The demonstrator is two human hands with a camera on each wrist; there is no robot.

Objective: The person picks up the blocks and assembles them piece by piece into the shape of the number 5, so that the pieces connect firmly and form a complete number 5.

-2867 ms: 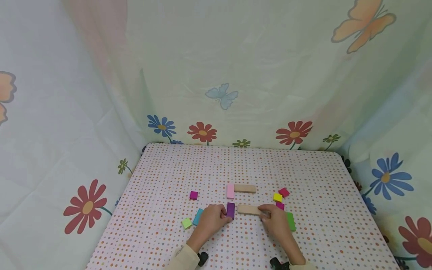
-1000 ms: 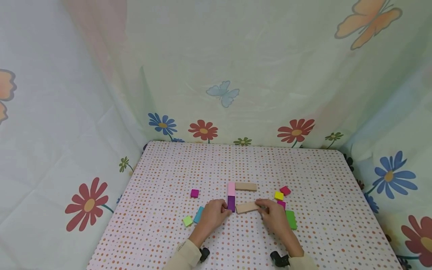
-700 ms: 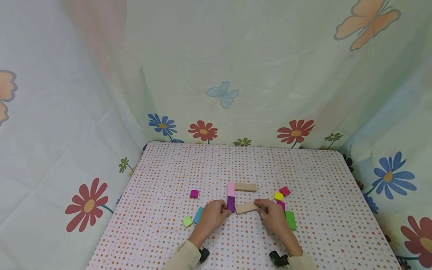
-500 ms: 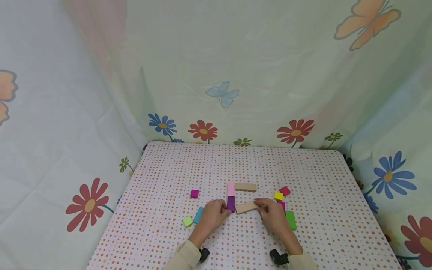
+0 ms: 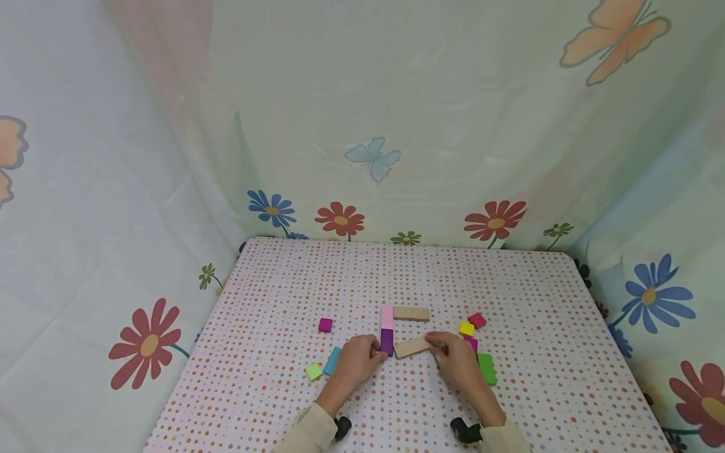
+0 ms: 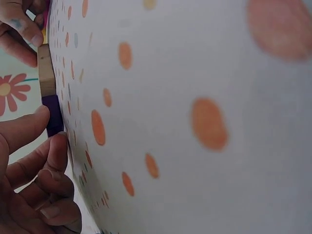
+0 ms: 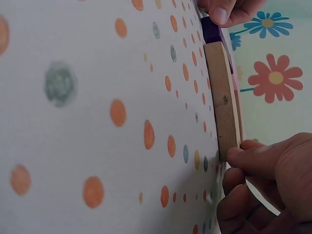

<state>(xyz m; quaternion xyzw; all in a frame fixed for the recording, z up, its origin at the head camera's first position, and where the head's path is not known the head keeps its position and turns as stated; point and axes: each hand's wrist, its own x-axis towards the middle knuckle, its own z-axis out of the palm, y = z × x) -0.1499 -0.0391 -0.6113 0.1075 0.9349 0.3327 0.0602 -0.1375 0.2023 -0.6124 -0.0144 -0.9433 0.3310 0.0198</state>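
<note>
My left hand [image 5: 355,363] pinches the near end of a purple block [image 5: 387,341] between thumb and finger; the left wrist view shows both fingertips on that purple block [image 6: 52,114]. Beyond it, end to end and touching, lies a pink block [image 5: 387,317]. My right hand [image 5: 457,362] pinches the right end of a plain wooden block [image 5: 411,348], which lies slanted, its left end close against the purple block's near end. A second plain wooden block [image 5: 411,314] extends right from the pink one. In the right wrist view the held wooden block [image 7: 222,97] lies on the tabletop.
Left of my left hand are a blue block [image 5: 331,361], a light green cube [image 5: 314,372] and a magenta cube [image 5: 325,325]. Around my right hand lie a yellow cube [image 5: 467,329], a red cube [image 5: 477,320], another magenta cube [image 5: 471,343] and a green block [image 5: 486,369].
Since the oldest frame, the purple block has slid away from me until it touches the pink one. The near wooden block has shifted left and turned slantwise. Over the last second almost nothing moves.
</note>
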